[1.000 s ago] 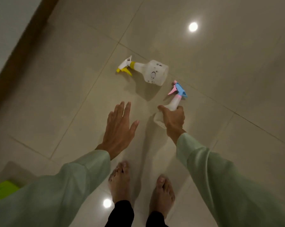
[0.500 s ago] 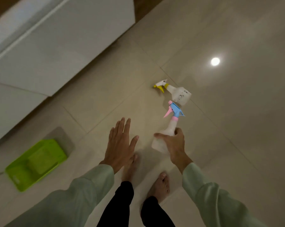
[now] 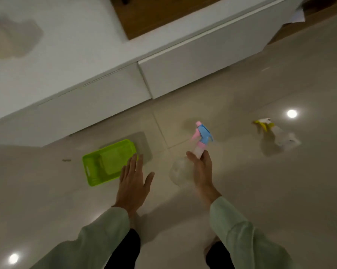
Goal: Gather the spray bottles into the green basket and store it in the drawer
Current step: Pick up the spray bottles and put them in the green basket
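Observation:
My right hand (image 3: 201, 171) grips a clear spray bottle with a pink and blue trigger head (image 3: 201, 135), held above the floor, head pointing away from me. The green basket (image 3: 107, 162) lies on the floor to the left, with nothing in it. My left hand (image 3: 133, 183) hovers flat with fingers spread, over the basket's near right corner. A second spray bottle with a yellow and white head (image 3: 276, 133) lies on its side on the floor at the right, blurred.
A low white cabinet with closed drawer fronts (image 3: 192, 61) runs across the top, just beyond the basket. Glossy beige floor tiles reflect ceiling lights. My feet and dark trouser legs show at the bottom. A small dark speck (image 3: 66, 160) lies left of the basket.
My view has swung left toward the cabinet, bringing the basket near centre. My right hand has carried the pink and blue bottle toward the basket; the yellow bottle stays on the floor.

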